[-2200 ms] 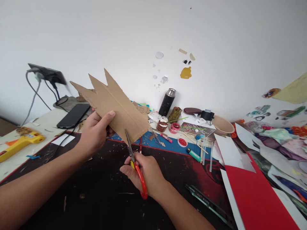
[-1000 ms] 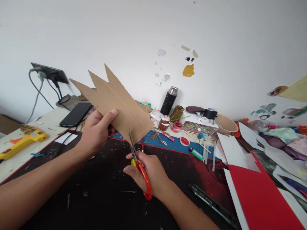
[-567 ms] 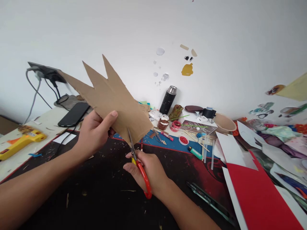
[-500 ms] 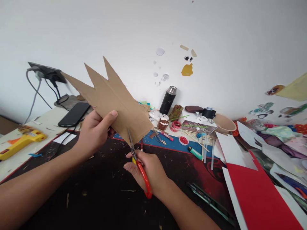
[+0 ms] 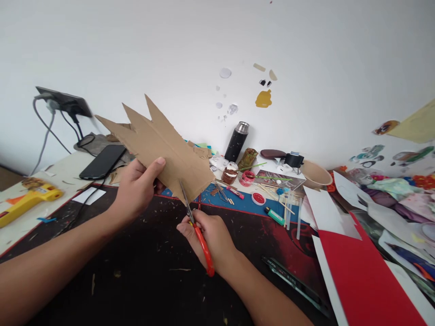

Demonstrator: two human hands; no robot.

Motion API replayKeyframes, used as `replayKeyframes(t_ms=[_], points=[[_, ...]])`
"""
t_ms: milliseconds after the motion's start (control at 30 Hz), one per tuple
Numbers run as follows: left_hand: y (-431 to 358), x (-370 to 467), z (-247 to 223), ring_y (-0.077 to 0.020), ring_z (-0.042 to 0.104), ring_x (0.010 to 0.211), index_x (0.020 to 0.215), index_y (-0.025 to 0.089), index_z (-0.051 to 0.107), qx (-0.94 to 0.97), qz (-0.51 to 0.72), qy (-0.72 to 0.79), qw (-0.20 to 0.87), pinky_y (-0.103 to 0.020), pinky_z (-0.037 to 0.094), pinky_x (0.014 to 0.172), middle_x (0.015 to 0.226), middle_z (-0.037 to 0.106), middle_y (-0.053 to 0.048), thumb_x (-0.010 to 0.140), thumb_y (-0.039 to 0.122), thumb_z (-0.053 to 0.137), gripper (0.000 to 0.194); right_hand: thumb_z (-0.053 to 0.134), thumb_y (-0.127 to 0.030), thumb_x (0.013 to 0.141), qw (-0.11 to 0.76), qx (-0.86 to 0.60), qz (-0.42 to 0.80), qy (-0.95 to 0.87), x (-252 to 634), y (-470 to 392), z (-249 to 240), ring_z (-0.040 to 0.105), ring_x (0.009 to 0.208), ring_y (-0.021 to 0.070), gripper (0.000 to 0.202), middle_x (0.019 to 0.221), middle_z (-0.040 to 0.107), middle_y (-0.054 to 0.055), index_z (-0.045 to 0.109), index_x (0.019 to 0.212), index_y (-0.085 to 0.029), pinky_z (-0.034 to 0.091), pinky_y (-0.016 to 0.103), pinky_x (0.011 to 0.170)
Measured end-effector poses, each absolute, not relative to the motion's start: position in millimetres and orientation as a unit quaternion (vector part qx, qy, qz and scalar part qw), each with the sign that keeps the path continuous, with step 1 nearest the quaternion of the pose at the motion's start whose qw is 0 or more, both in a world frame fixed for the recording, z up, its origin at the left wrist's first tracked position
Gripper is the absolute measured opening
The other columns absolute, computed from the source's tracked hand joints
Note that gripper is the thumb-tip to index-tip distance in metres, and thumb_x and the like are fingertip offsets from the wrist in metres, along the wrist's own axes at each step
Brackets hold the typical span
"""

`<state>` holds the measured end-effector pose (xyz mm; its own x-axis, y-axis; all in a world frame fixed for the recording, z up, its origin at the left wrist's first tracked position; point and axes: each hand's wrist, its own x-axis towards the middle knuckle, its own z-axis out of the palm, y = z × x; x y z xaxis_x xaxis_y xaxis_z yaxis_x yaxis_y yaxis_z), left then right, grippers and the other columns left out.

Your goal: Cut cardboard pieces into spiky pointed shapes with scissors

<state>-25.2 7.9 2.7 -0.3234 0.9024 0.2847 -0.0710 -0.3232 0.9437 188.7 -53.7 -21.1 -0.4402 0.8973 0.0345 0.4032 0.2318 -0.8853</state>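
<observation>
Spiked end of the cardboard piece point(image 5: 170, 154) has dipped since half a second ago; its points sit lower against the wall point(image 5: 190, 54). Scissors point(image 5: 199, 233): less of the yellow inside the grip shows now.

Cardboard held up in the air over the dark mat point(image 5: 136, 271), tilted, three points toward upper left. Left hand point(image 5: 137, 188) grips its lower left edge, thumb flat on the near face; other fingers mostly hidden behind, closed on the board. Right hand point(image 5: 212, 237) holds the scissors, fingers wrapped about the red grip and partly hidden by it. Blades at the lower corner of the board, one across the near face; how wide they stand is hard to make out.

Farther out: paint jars point(image 5: 230, 174) and a black flask point(image 5: 237, 142) at the back of the counter point(image 5: 73, 181), phone point(image 5: 102, 162) to the left, red sheet point(image 5: 370, 276) to the right, cut off below. Slim dark item point(image 5: 294, 280) on the mat, unclear what. Yellow gun-shaped tool point(image 5: 30, 203) cut off at left edge; both forearms also run out of view.
</observation>
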Motion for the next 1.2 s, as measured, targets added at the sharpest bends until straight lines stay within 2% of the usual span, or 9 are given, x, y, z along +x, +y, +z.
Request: replayKeyframes(t_ms=[267,467,667,867,1033,1200], points=[[10.5,-23.1,-3.3,-0.0116,0.044,0.037,0.073,0.026,0.056,0.442,0.682,0.453,0.366,-0.023,0.037,0.036,0.047,0.048,0.008,0.087,0.049,0.085,0.039,0.07,-0.053,0.104,0.287,-0.46,0.411,-0.733,187.5,-54.3,-25.3,0.056,0.062,0.0158,0.034,0.071,0.065,-0.001,0.068,0.09,-0.023,0.04,0.027,0.065],[8.9,-21.2,-4.3,-0.011,0.046,0.037,0.072,0.025,0.056,0.44,0.681,0.452,0.371,-0.022,0.038,0.037,0.047,0.049,0.008,0.09,0.047,0.084,0.04,0.062,-0.05,0.107,0.279,-0.466,0.389,-0.744,186.0,-54.9,-23.5,0.043,0.055,0.014,0.039,0.062,0.051,-0.004,0.053,0.078,-0.024,0.033,0.028,0.06],[10.0,-23.2,-7.6,-0.0113,0.045,0.037,0.074,0.025,0.055,0.449,0.682,0.442,0.372,-0.022,0.036,0.035,0.048,0.048,0.008,0.092,0.045,0.083,0.038,0.057,-0.041,0.108,0.266,-0.475,0.378,-0.749,183.4,-56.6,-23.0,0.043,0.057,0.0138,0.037,0.063,0.049,-0.004,0.045,0.077,-0.025,0.031,0.028,0.06],[9.7,-20.7,-6.2,-0.0105,0.044,0.037,0.074,0.025,0.055,0.448,0.686,0.43,0.379,-0.021,0.037,0.035,0.047,0.049,0.008,0.091,0.045,0.084,0.039,0.056,-0.038,0.107,0.268,-0.48,0.371,-0.748,181.2,-58.9,-24.0,0.041,0.054,0.0135,0.036,0.06,0.047,-0.004,0.044,0.076,-0.025,0.03,0.028,0.058],[8.3,-19.2,-4.5,-0.0106,0.045,0.038,0.073,0.025,0.056,0.444,0.684,0.433,0.384,-0.021,0.037,0.036,0.047,0.049,0.008,0.091,0.043,0.085,0.039,0.057,-0.036,0.107,0.274,-0.482,0.367,-0.747,179.0,-58.9,-25.9,0.046,0.055,0.0142,0.036,0.061,0.05,-0.003,0.044,0.075,-0.025,0.033,0.028,0.06],[7.9,-17.8,-2.8,-0.0106,0.045,0.037,0.073,0.024,0.056,0.438,0.682,0.436,0.391,-0.022,0.037,0.037,0.046,0.049,0.008,0.089,0.045,0.085,0.039,0.059,-0.036,0.107,0.264,-0.484,0.381,-0.743,181.2,-56.1,-26.5,0.051,0.056,0.0145,0.033,0.062,0.053,-0.003,0.052,0.077,-0.024,0.036,0.027,0.059]])
